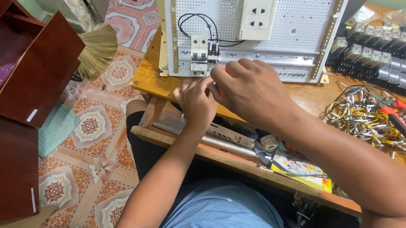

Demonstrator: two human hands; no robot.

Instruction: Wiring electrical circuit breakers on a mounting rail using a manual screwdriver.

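A white perforated panel (pixel 295 14) stands on a wooden table (pixel 314 96). It carries a white socket strip (pixel 257 8), a small white circuit breaker (pixel 199 51) with black wires (pixel 196 20) and a metal rail (pixel 276 66). My right hand (pixel 250 89) is closed in front of the rail at the panel's lower edge, gripping something orange that is mostly hidden. My left hand (pixel 195 101) sits just below and left of it, fingers curled and touching the right hand near the breaker. What the left fingers pinch is hidden.
A tangle of short coloured wires (pixel 370 121) with red-handled pliers (pixel 402 126) lies to the right. Rows of black relay blocks (pixel 385 61) sit behind. A shelf (pixel 239 160) under the table holds tools and a packet. A dark red cabinet (pixel 8 77) and a broom (pixel 98 48) are left.
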